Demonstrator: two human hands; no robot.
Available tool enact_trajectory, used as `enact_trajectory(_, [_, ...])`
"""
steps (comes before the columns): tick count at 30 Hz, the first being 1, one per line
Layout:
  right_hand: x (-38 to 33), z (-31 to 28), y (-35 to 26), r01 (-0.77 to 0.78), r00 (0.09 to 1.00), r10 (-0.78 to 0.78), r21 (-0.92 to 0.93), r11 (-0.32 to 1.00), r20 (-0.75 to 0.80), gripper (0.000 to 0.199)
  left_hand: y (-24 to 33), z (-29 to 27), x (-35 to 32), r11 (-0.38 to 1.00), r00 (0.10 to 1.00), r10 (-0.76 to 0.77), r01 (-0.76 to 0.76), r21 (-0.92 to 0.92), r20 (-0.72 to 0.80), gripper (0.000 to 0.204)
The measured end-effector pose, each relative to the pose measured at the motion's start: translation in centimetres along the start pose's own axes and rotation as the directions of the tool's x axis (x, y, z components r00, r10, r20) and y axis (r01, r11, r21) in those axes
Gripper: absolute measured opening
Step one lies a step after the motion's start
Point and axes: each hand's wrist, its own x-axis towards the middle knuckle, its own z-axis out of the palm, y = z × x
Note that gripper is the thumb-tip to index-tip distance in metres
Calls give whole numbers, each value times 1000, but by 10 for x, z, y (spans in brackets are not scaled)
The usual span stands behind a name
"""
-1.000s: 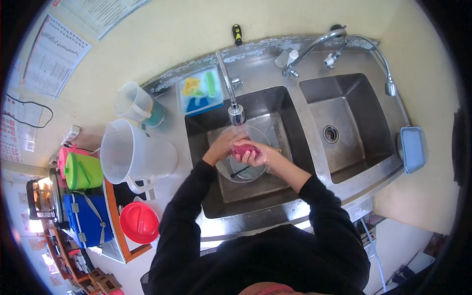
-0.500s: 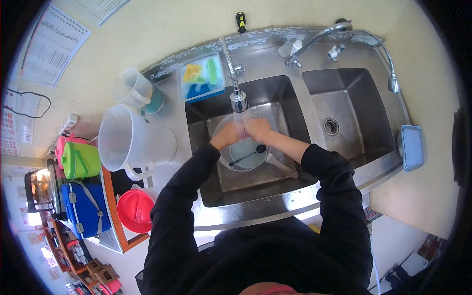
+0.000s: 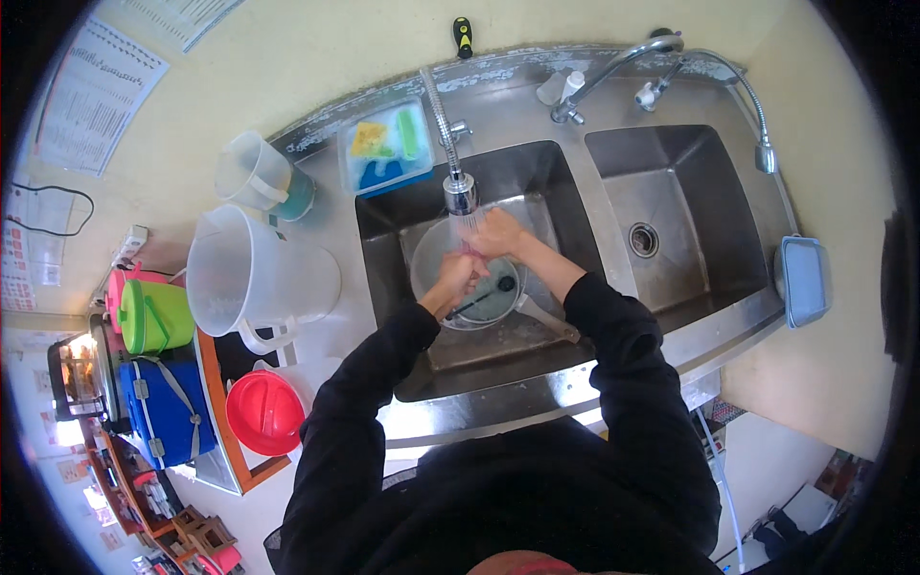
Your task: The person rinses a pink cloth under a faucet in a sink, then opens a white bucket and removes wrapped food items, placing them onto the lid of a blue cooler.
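Observation:
My left hand (image 3: 456,278) and my right hand (image 3: 496,233) are pressed together in the left sink basin (image 3: 383,240), right under the running faucet head (image 3: 460,193). A small pink scrubber (image 3: 469,251) shows between them; both hands are closed around it and most of it is hidden. Below the hands a round metal pan (image 3: 494,299) lies in the basin, its handle (image 3: 548,320) pointing toward the lower right.
A tray of coloured sponges (image 3: 386,146) sits behind the basin. Two clear pitchers (image 3: 251,278) (image 3: 251,172), a green bucket (image 3: 153,314), a blue cooler (image 3: 158,412) and a red lid (image 3: 265,412) stand to the left. To the right are a second basin (image 3: 671,220), a spray hose (image 3: 764,153) and a grey tray (image 3: 803,280).
The hands rose from the pan to the water stream and closed together. The pink scrubber, plainly seen a second ago, is now mostly covered.

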Motion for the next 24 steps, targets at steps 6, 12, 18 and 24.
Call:
enact_trajectory(6, [-2,13,-10,-78,993,81,41,996,-81,20,-4,-15,9,997,996,-78,78,-17,36,19])
enact_trajectory(12, [7,-6,-37,-489,869,459,178,854,184,43,8,-48,-3,982,985,171,-168,-92,28,16])
enact_trajectory(18, [-32,19,-49,-377,685,688,925,53,240,46,17,-29,-6,899,978,158,-84,-430,138,42])
enact_trajectory(24, [-50,-10,-66,-197,836,232,666,-720,498,39,15,-20,7,878,860,438,-348,-328,261,48])
